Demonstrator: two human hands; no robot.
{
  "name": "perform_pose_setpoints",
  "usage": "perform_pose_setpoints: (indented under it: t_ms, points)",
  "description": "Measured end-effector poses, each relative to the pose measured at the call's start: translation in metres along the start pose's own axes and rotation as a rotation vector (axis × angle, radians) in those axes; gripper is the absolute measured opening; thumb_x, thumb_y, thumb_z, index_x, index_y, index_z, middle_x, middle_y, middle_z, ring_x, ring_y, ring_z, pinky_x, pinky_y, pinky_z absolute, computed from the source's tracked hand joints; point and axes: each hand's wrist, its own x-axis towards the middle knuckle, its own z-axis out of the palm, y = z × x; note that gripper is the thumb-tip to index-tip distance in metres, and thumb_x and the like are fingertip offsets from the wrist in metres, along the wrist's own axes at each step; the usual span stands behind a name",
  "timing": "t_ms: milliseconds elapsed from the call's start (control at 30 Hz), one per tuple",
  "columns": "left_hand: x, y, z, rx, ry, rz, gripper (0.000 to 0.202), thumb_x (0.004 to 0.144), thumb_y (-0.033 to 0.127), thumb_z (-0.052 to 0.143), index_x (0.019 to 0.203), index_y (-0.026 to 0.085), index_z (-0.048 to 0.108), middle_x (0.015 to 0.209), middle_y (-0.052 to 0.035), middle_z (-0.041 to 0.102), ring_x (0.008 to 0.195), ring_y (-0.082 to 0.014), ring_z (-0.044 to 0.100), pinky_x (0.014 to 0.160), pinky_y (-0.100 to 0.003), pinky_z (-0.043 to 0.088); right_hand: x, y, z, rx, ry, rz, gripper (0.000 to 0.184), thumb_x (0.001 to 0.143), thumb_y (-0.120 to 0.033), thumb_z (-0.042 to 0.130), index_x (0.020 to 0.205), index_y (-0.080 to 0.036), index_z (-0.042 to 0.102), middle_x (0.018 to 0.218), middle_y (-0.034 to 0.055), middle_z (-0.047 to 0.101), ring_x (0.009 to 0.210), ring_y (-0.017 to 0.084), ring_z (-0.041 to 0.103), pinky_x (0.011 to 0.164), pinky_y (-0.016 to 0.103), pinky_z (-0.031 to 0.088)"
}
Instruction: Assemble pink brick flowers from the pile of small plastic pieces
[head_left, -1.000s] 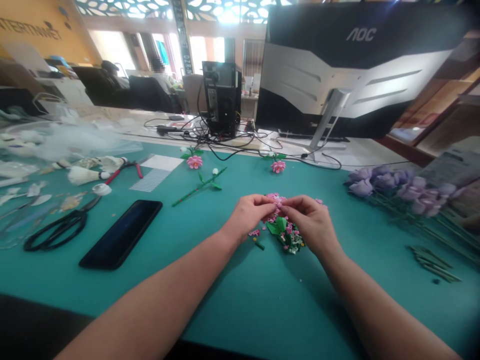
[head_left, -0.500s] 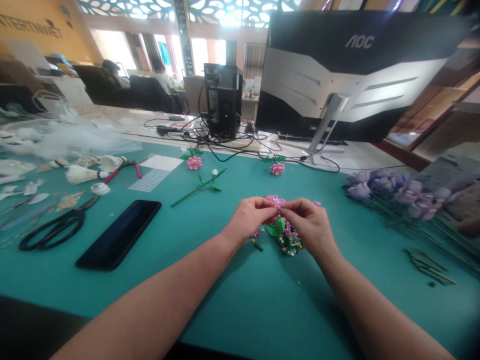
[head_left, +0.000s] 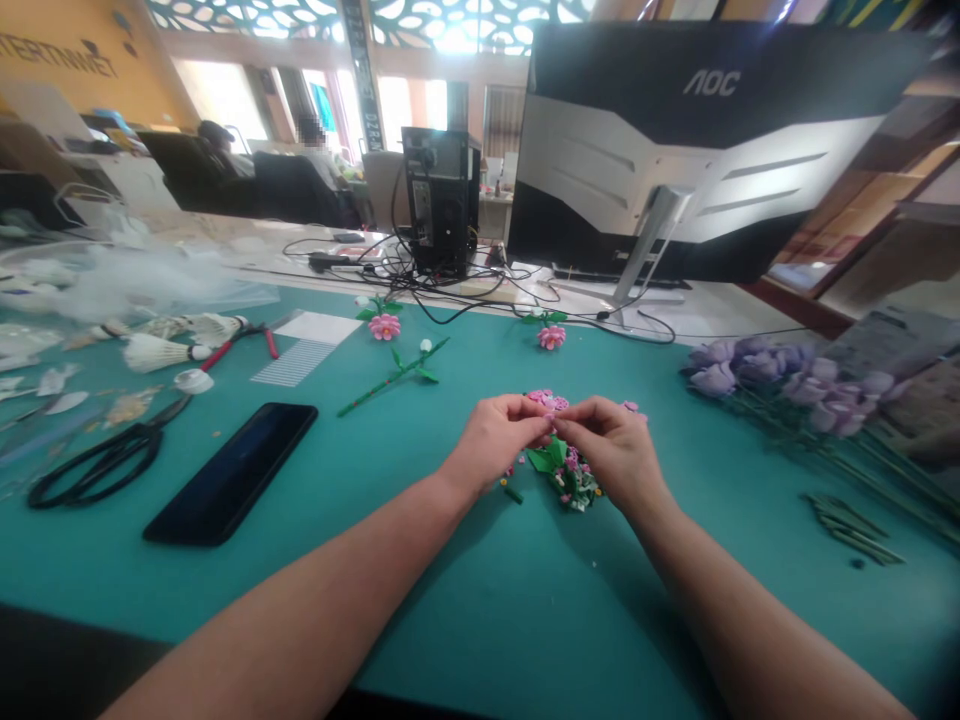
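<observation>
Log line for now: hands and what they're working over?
left hand: fingertips against right's | right hand: fingertips against left's | below: pile of pink and green bricks | phone: left of hands

- Two hands point(head_left: 495, 438) counted at the brick pile point(head_left: 564, 480)
- Two pink brick flowers point(head_left: 385, 326) spotted beyond it
- One green stem point(head_left: 394, 377) seen beyond it

- Teal mat point(head_left: 420, 610) covering the desk, carrying:
- black phone point(head_left: 231, 474), angled
- black scissors point(head_left: 97, 465), left of phone
- shuttlecock point(head_left: 157, 352), far left
- red-handled pliers point(head_left: 251, 340), touching shuttlecock
- white grid card point(head_left: 304, 348)
- green stem point(head_left: 394, 378)
- two pink flowers point(head_left: 385, 326) point(head_left: 551, 337), well apart
- brick pile point(head_left: 566, 480), pink and green, mid-mat
- purple flowers point(head_left: 795, 385), right side
- green rods point(head_left: 851, 527), just below purple flowers
</observation>
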Motion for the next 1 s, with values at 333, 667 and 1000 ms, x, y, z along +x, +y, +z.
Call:
perform_pose_setpoints:
  t_ms: [333, 667, 1000]
  points:
    - [-0.002, 0.008, 0.000, 0.087, 0.005, 0.019, 0.018, 0.070, 0.029, 0.072, 0.077, 0.013, 0.066, 0.068, -0.0022, 0.065, 0.064, -0.0111, 0.059, 0.064, -0.022, 0.048, -0.002, -0.002, 0.006, 0.132, -0.047, -0.003, 0.014, 0.073, -0.031, 0.069, 0.075, -0.020, 0.061, 0.069, 0.0005, 0.065, 0.064, 0.016, 0.060, 0.060, 0.028, 0.048]
    - [0.012, 0.002, -0.018, 0.329, 0.074, 0.080, 0.029, 0.075, 0.046, 0.064, 0.078, 0.017, 0.065, 0.070, -0.0025, 0.067, 0.060, -0.0131, 0.059, 0.057, -0.023, 0.045, 0.031, 0.018, -0.048, -0.275, 0.109, -0.032, 0.021, 0.071, -0.038, 0.067, 0.078, -0.019, 0.063, 0.068, -0.0008, 0.063, 0.061, 0.013, 0.055, 0.057, 0.025, 0.043]
    - [0.017, 0.006, -0.029, 0.417, 0.146, 0.128, 0.030, 0.076, 0.047, 0.062, 0.077, 0.017, 0.065, 0.070, -0.0024, 0.065, 0.062, -0.0128, 0.056, 0.058, -0.023, 0.044, 0.048, 0.054, -0.121, -0.954, 0.156, 0.281, 0.012, 0.072, -0.022, 0.060, 0.077, -0.020, 0.070, 0.074, 0.0036, 0.068, 0.071, 0.018, 0.060, 0.061, 0.025, 0.038]
